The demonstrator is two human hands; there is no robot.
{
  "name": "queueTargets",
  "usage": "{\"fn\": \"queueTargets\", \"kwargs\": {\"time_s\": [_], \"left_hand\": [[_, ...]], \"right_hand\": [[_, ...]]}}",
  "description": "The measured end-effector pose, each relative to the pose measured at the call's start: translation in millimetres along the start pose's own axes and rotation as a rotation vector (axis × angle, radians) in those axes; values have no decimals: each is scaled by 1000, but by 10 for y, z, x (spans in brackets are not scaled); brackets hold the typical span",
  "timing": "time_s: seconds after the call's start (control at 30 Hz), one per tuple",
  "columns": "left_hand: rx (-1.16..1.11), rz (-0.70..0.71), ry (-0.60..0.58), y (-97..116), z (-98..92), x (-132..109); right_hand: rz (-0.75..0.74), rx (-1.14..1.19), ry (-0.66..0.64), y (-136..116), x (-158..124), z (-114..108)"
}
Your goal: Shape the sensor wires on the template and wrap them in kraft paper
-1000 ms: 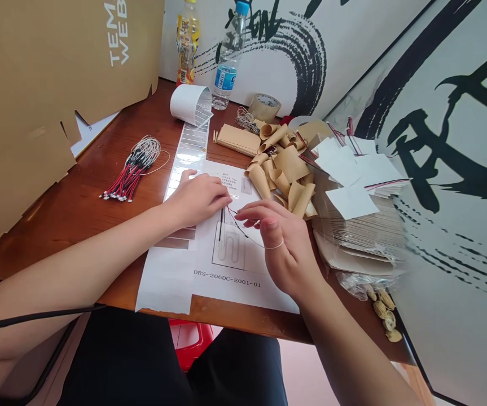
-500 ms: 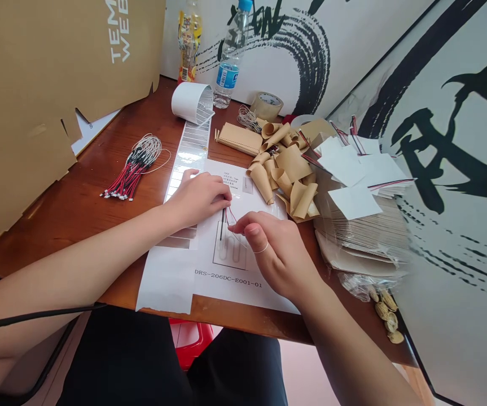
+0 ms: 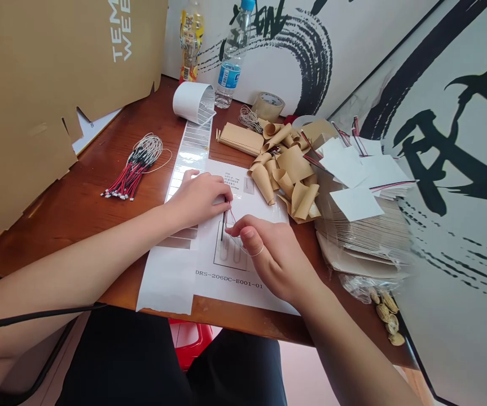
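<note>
My left hand (image 3: 203,194) lies over the printed sheet (image 3: 230,293), its thumb and forefinger closed on the upper end of a thin wire lead (image 3: 226,216). Red and black strands of this lead run down from those fingers. Just below and to the right, my right hand (image 3: 275,251) pinches the lead between thumb and fingertips, and a thin white wire loops past the thumb. Under the hands the sheet shows a drawn box with a looped outline. To the left of my left hand rests a bundle of similar wire leads (image 3: 137,166) with small white connectors.
A strip of labels (image 3: 165,276) runs beside the sheet to its curled roll (image 3: 193,102). Brown paper pieces (image 3: 285,169) and a bagged stack of white cards (image 3: 362,225) lie right. Bottles (image 3: 228,76) and tape (image 3: 268,105) stand behind; a cardboard box (image 3: 65,84) is left.
My right hand's fingertips have shifted slightly down and left along the wire lead. My left hand stays in place; the whole view moves only a little.
</note>
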State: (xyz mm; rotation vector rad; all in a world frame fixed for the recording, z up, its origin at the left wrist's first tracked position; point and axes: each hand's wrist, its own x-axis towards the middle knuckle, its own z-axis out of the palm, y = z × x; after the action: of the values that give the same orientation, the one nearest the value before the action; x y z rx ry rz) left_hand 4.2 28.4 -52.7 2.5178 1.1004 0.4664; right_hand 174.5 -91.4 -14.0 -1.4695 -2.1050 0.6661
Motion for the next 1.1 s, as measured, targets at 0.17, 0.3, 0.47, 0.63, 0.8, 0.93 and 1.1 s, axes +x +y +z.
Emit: {"fn": "queueTargets", "kwargs": {"time_s": [0.17,0.3,0.47,0.63,0.8,0.93,1.1], "left_hand": [[-23,-10,2,-9,0,7],[-29,-13,-5,9,-6,10],[-22,-6,-2,8,3,-5],[-25,-2,4,-2,10,-12],[-35,-6,1,-4,8,-8],[-42,-15,-3,-1,8,-8],[-36,-20,4,0,6,-3]], "right_hand": [[-34,-20,-64,2,-4,-11],[-41,-19,-66,4,-8,-11],[-36,-31,-79,8,-1,-3],[-16,-34,-150,16,-3,1],[18,-44,-230,-2,-4,-16],[22,-40,-238,-23,9,-22],[19,-41,-230,-14,14,-13]]}}
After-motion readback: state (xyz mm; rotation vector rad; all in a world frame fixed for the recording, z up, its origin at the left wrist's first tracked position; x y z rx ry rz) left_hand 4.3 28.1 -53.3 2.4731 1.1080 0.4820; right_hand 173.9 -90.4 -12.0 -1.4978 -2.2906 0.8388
